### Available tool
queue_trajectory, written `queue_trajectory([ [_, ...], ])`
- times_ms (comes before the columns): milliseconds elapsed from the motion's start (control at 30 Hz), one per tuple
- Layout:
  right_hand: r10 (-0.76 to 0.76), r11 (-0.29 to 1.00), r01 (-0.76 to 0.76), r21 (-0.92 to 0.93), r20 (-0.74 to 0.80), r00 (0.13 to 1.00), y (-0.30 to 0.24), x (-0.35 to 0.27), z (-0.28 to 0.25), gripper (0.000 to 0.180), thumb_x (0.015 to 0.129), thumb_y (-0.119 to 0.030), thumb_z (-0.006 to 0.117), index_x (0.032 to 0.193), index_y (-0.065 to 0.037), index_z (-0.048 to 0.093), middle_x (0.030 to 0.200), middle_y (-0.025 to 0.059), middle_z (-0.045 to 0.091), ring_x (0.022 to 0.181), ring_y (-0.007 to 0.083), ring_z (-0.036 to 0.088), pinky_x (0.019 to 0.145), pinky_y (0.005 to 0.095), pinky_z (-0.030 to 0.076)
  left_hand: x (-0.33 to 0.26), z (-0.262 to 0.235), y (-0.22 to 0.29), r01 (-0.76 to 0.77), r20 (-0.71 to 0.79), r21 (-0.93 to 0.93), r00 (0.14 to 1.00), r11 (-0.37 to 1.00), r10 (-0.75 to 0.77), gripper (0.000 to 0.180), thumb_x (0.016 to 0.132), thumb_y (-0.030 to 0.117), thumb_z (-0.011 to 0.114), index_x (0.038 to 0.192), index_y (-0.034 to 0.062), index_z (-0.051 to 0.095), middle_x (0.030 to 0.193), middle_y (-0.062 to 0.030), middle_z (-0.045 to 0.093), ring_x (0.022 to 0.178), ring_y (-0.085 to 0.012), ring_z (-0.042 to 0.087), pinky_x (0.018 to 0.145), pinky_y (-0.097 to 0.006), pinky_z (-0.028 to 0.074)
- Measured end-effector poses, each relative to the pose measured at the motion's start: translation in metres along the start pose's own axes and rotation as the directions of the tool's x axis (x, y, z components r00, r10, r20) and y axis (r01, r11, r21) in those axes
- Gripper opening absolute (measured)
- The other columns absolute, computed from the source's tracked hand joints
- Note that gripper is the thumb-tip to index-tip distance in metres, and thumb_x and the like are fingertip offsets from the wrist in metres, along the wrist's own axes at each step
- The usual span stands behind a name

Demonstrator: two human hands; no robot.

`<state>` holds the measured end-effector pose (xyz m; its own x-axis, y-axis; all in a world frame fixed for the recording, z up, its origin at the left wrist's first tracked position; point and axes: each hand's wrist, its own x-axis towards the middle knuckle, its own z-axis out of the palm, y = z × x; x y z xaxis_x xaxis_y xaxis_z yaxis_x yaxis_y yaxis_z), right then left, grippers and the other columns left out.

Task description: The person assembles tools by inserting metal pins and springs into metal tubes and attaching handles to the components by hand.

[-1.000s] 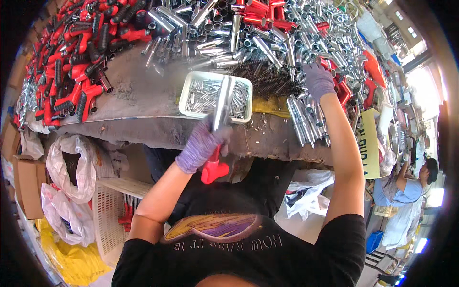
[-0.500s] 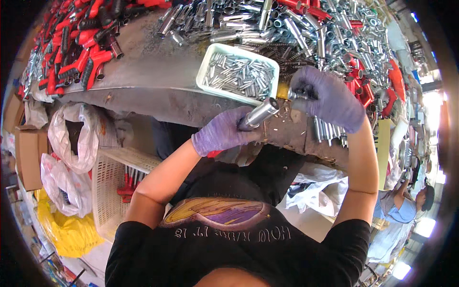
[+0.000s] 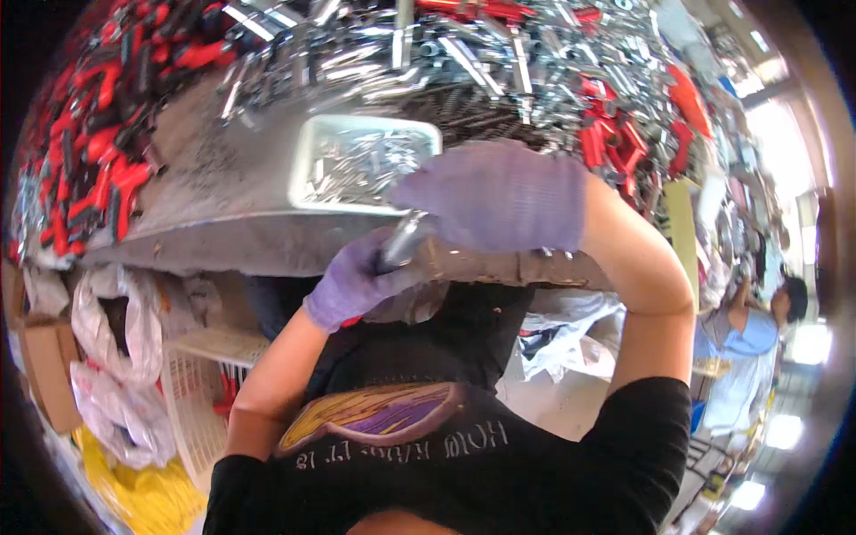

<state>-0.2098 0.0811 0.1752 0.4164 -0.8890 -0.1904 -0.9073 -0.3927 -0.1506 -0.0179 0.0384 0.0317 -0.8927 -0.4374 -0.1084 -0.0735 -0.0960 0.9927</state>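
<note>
Nearest: left hand (image 3: 355,283), purple-gloved, clenched round the lower end of a metal tube (image 3: 404,241), held just off the near edge of the bench (image 3: 214,209). A bit of red shows under the glove; what it belongs to cannot be told.

Next: right hand (image 3: 499,196), same glove, laid over the tube's upper end, fingers spread toward the tray. Whether it is closed on the tube or only resting on it cannot be told; the palm hides the contact.

Step, as judged: fitting or turning something at the tube's top end, left hand steadying, right hand working. The move to come seems to call for a firm left grip, the tube kept upright, and the right hand kept clear of the tray's rim.

Container 1: tray (image 3: 308,160), pale, shallow, rectangular, on the bench just beyond the hands. Holds small silver parts in a loose, blurred heap; kind not readable.

Container 2: basket (image 3: 192,383), white, slatted, under the bench to the left. A few red pieces inside, mostly hidden.

Container 3: box (image 3: 49,374), brown card, far left below the bench; contents not visible. White bags (image 3: 120,321) beside it.

Farther: red handles (image 3: 89,134) heaped on the left of the bench.

Farthest: silver tubes (image 3: 499,53) piled across the back, red ones mixed in at the right.
</note>
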Motion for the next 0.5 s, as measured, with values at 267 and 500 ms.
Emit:
queue_trajectory([
  [267, 0.426, 0.903, -0.366, 0.223, -0.367, 0.827, 0.120, -0.056, -0.008, 0.032, 0.086, -0.032, 0.060, 0.110, -0.011, 0.060, 0.087, 0.0115, 0.067, 0.078, 0.0278, 0.065, 0.074, 0.0343, 0.052, 0.003, -0.006, -0.015, -0.138, -0.143, 0.239, 0.974, 0.961, 0.176, 0.038, 0.072, 0.022, 0.075, 0.101, 0.0044, 0.058, 0.084, -0.0058, 0.061, 0.077, -0.0164, 0.057, 0.072, -0.032, 0.047],
  [500, 0.942, 0.033, -0.984, 0.175, -0.334, -0.028, 0.383, -0.280, 0.096, 0.037, 0.087, -0.031, 0.049, 0.118, -0.012, 0.056, 0.117, 0.0179, 0.059, 0.108, 0.0352, 0.056, 0.092, 0.0455, 0.044, 0.006, 0.000, -0.032, -0.043, -0.164, 0.048, 0.985, 0.998, 0.050, 0.016, 0.076, 0.012, 0.064, 0.086, 0.0052, 0.053, 0.064, -0.0048, 0.057, 0.055, -0.0125, 0.056, 0.049, -0.026, 0.043],
])
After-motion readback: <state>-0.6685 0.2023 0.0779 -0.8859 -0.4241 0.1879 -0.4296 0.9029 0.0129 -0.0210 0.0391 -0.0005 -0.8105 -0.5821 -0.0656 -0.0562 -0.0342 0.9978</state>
